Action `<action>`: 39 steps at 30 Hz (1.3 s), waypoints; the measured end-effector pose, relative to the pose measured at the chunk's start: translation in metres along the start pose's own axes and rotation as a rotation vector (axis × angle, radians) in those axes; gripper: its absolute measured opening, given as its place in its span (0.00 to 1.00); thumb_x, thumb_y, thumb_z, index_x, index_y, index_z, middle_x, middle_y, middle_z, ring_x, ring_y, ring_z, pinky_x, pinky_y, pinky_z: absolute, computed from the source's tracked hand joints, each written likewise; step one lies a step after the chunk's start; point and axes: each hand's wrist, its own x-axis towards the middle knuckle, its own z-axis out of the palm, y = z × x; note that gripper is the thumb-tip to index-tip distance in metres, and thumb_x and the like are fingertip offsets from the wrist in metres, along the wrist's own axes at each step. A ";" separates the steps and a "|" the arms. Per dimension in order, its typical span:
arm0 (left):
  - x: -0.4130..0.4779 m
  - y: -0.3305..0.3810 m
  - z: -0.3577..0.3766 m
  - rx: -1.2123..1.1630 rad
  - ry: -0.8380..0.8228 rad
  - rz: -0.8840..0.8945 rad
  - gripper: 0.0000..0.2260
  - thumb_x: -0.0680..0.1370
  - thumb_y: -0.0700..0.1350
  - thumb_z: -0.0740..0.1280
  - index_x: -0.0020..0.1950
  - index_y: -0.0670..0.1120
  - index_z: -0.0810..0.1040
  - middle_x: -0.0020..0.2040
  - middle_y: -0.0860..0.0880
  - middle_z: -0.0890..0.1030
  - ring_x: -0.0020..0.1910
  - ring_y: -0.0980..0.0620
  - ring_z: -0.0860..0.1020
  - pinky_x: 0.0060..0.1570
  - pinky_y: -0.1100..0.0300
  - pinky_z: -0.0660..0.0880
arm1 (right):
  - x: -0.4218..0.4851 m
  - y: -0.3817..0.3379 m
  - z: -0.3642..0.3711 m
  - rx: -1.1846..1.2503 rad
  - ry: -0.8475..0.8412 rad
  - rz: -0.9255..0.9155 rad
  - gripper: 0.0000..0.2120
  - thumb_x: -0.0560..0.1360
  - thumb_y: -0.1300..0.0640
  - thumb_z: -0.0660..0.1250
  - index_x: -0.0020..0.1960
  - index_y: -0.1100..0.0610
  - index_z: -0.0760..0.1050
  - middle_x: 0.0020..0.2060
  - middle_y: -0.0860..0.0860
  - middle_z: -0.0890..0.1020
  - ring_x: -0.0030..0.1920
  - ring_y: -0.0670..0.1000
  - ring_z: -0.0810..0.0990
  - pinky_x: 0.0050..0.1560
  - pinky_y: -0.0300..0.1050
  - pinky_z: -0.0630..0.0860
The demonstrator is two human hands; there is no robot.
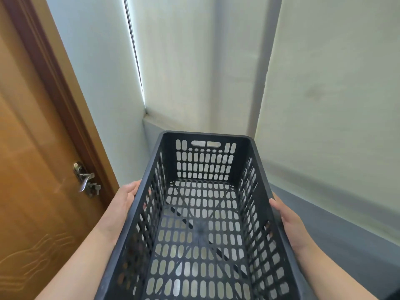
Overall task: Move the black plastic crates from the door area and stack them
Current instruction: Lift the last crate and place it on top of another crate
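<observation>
At the far left stands the wooden door (32, 148) with its metal lever handle (86, 179), just beside the person's left forearm, so the carry starts from the door area and calls for a turn away from it without clipping that lever. The left hand (125, 195) is pressed against the outside of the long left wall of the black plastic crate (203, 224), fingers curled on the wall below the rim, grasping it. The crate is empty, held in the air in front of the body with its open top up and its far end (the one with the handle slot) pointing toward the corner of the white walls (324, 83). The right hand (285, 215) grips the opposite long wall in the same way, thumb along the rim.

For this step I judge the carry goes best with both hands kept level, so the crate stays flat and its base meets the stack squarely. No stack or other crate shows here, so the person needs to look for it before lowering. The perforated walls flex a little, I expect, so a firm squeeze near the rim should hold better than pressure lower down.
</observation>
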 end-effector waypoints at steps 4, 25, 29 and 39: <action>-0.006 0.010 0.006 0.017 -0.043 0.050 0.19 0.84 0.58 0.47 0.57 0.56 0.77 0.46 0.56 0.86 0.40 0.61 0.84 0.34 0.68 0.78 | -0.026 -0.026 -0.005 -0.018 0.051 -0.032 0.17 0.86 0.55 0.55 0.70 0.49 0.77 0.58 0.50 0.89 0.56 0.52 0.89 0.48 0.44 0.84; -0.104 0.058 0.125 -0.039 -0.587 0.140 0.23 0.82 0.58 0.51 0.60 0.45 0.78 0.41 0.40 0.78 0.31 0.48 0.78 0.32 0.55 0.76 | -0.262 -0.091 -0.096 -0.058 0.419 -0.262 0.19 0.85 0.52 0.58 0.70 0.56 0.79 0.56 0.56 0.88 0.50 0.54 0.89 0.47 0.45 0.84; -0.135 0.056 0.168 -0.033 -0.641 0.126 0.22 0.82 0.58 0.50 0.59 0.48 0.78 0.39 0.42 0.80 0.29 0.49 0.78 0.28 0.58 0.76 | -0.314 -0.101 -0.130 -0.056 0.442 -0.280 0.19 0.86 0.53 0.55 0.70 0.58 0.78 0.49 0.50 0.90 0.44 0.46 0.89 0.41 0.39 0.84; -0.235 0.038 0.291 -0.094 -0.735 0.062 0.22 0.83 0.57 0.49 0.60 0.46 0.78 0.35 0.45 0.79 0.26 0.51 0.78 0.25 0.60 0.75 | -0.436 -0.123 -0.231 -0.078 0.566 -0.299 0.18 0.84 0.53 0.58 0.65 0.61 0.79 0.50 0.52 0.90 0.48 0.50 0.89 0.53 0.45 0.83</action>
